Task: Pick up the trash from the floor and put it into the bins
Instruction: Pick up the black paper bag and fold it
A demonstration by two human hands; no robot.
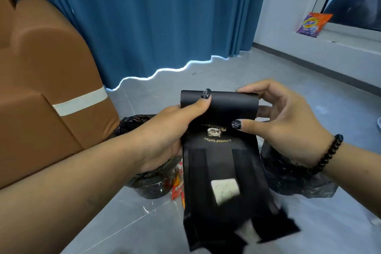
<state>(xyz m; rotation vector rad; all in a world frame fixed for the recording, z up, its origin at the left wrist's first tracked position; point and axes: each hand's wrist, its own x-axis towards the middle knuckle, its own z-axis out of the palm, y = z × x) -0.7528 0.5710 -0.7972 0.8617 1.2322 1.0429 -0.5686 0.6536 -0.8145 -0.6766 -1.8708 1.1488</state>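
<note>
At nine o'clock stands a brown seat against the blue curtain; just inside it a bin lined with a black bag sits on the grey floor, with red and orange wrappers showing at its mouth. Your left hand grips the black coffee pouch by its left edge, thumb laid across the rolled top and fingers curled behind; the pouch hangs dead centre, upside down to you, its lower end blurred toward six o'clock. Your right hand pinches the right side of the same roll, thumb on the face, fingertips over the top; so both hands are clamped on the pouch, one at each side, close together. A second black liner lies at four o'clock, below your right wrist; an orange detergent packet rests on the ledge at two o'clock. The pouch looks light and probably empty, a stiff laminated film that creases and holds a fold; its matte skin may slide, so hold it at the rolled top or side seams, where the layers are doubled. It hangs between the two liners, above the floor.
</note>
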